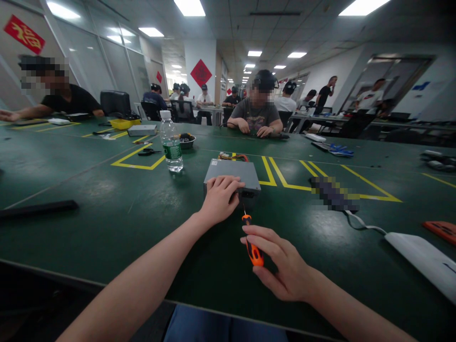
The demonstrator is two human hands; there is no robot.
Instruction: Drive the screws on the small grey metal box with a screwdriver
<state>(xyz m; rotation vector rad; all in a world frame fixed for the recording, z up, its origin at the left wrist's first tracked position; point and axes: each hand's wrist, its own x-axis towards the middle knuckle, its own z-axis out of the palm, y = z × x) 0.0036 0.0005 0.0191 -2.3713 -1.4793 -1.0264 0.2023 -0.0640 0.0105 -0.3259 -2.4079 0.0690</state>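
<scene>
A grey metal power-supply box (233, 172) lies on the green table (107, 213) in front of me. My left hand (219, 197) rests on its near left corner, fingers curled over the top edge and holding it. My right hand (281, 263) pinches an orange-handled screwdriver (252, 242) between thumb and fingers. The screwdriver's thin tip points up at the box's near face, right at the socket side. Coloured wires (233, 156) stick out behind the box.
A water bottle (171, 142) stands left of the box. A white flat device (423, 259) with a cable lies at right, an orange object (441, 230) beyond it. A dark bar (39, 209) lies at left. People sit across and at other tables.
</scene>
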